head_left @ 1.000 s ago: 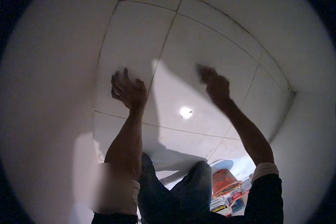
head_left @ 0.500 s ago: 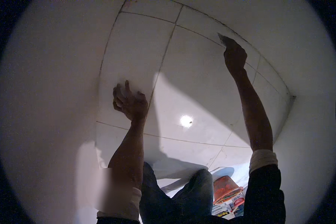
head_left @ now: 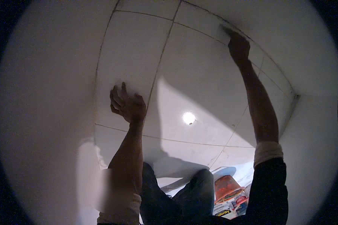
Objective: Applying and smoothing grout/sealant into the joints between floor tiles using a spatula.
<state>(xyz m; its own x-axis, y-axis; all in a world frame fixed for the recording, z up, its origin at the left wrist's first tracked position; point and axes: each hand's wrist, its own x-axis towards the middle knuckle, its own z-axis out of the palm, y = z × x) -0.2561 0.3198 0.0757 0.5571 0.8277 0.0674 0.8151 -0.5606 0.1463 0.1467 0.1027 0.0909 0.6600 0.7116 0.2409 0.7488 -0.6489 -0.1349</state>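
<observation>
White floor tiles [head_left: 197,67] with thin dark joint lines spread out in front of me. My left hand [head_left: 129,107] rests on a tile left of a long joint, fingers spread, holding nothing. Far forward on the right, my right hand [head_left: 239,48] is closed around a small putty knife [head_left: 225,30]. Its handle is hidden in my fist, and the blade is blurred and dark. The blade lies at the narrow row of tiles, close to the joint along the far wall.
A white wall [head_left: 37,105] rises at the left, and another wall [head_left: 311,123] stands at the right, meeting the far wall in a corner. An orange bucket [head_left: 226,186] stands beside my right knee, with printed packages [head_left: 225,210] next to it. A bright light reflection lies mid-floor.
My right hand with the putty knife has moved slightly forward and right, toward the far wall joint. The left hand stays spread at about the same place on the tile.
</observation>
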